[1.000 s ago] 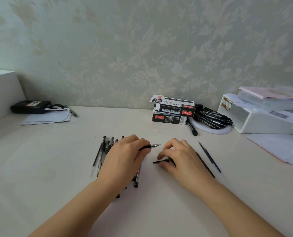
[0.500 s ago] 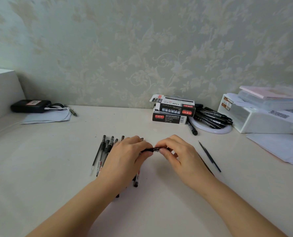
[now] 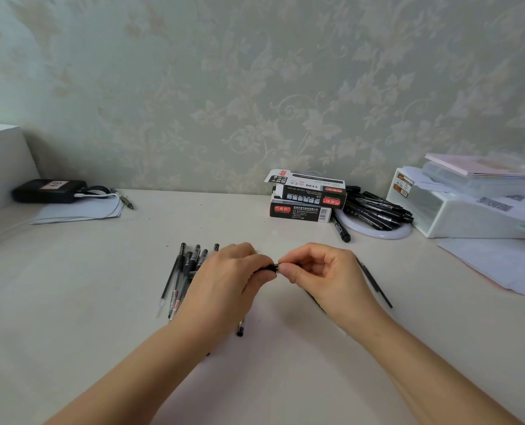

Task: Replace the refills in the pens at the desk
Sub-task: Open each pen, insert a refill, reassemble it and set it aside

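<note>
- The left hand (image 3: 224, 280) is curled round the barrel of a black pen (image 3: 267, 267); only a short dark stretch of it shows past the fingertips, pointing toward three o'clock.
- The right hand (image 3: 319, 271) pinches the pen's end piece between thumb and forefinger, right where the two hands meet above the desk (image 3: 101, 317). Whether that piece is the tip cone or a cap is too small to tell.
- My reading: this is the screwing step — tip section going onto the barrel, or coming off it. Which way cannot be told.
- To do it well, keep the barrel hand steady and let only the pinching fingers roll the small piece; hold both parts in one straight line so the thread does not cross.
- Light pressure is enough; a plastic thread forced hard will probably strip, and the refill inside may bend if the parts meet at an angle.
- Stay low over the desk, so that a dropped piece lands close by and does not roll away.
- At nine o'clock from the left hand lies the bunch of pens (image 3: 187, 271), partly under the wrist; one more pen end (image 3: 239, 331) pokes out at six o'clock.
- At three o'clock from the right hand a thin dark refill (image 3: 374, 283) lies on the desk, just beside the wrist.
- At one o'clock, near the wall, sit the stacked refill boxes (image 3: 307, 199) and a heap of black pens (image 3: 378, 210) on a white dish — spare stock, by the look.
</note>
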`<state>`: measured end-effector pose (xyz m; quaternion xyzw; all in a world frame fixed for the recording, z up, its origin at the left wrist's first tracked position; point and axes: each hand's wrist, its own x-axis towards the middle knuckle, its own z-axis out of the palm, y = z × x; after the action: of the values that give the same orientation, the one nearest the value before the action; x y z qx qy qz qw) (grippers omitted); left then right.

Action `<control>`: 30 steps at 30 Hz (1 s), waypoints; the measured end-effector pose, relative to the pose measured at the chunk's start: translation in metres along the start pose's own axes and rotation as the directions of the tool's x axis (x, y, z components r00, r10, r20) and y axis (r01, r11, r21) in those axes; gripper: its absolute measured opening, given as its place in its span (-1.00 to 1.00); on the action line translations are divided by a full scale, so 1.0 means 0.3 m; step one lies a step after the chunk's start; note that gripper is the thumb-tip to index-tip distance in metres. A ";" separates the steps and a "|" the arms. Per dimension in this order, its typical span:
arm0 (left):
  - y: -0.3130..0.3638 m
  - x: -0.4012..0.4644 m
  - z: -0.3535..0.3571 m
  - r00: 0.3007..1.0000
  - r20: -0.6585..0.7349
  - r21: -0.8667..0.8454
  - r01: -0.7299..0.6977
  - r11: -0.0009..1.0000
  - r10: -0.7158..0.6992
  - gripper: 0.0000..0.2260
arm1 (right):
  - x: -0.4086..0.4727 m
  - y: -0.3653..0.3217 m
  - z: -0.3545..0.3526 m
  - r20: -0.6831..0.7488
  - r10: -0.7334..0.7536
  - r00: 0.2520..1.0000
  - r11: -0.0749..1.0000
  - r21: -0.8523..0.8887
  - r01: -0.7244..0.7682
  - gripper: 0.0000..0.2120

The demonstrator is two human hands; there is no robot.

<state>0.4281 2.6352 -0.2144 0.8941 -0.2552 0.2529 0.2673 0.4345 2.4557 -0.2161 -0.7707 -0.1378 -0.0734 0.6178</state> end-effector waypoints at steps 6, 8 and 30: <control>0.037 0.006 0.003 0.987 -0.148 -0.099 0.049 0.994 -0.063 -0.88 | 0.000 -0.021 0.038 -0.090 0.108 0.990 0.929 0.363 -0.069 -0.85; 0.050 0.009 0.005 0.980 -0.195 -0.103 0.027 0.994 -0.047 -0.81 | -0.002 -0.028 0.052 -0.034 0.170 0.985 0.825 0.552 -0.124 -0.79; -0.033 -0.026 0.040 0.943 0.125 0.295 0.260 0.920 -0.307 -0.68 | 0.068 0.156 -0.312 -0.485 0.074 0.872 0.543 -0.714 -0.443 -0.87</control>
<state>0.4321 2.6377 -0.2310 0.9682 -0.1069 0.1675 0.1523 0.4734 2.3577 -0.2329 -0.9446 0.1577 -0.1887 0.2172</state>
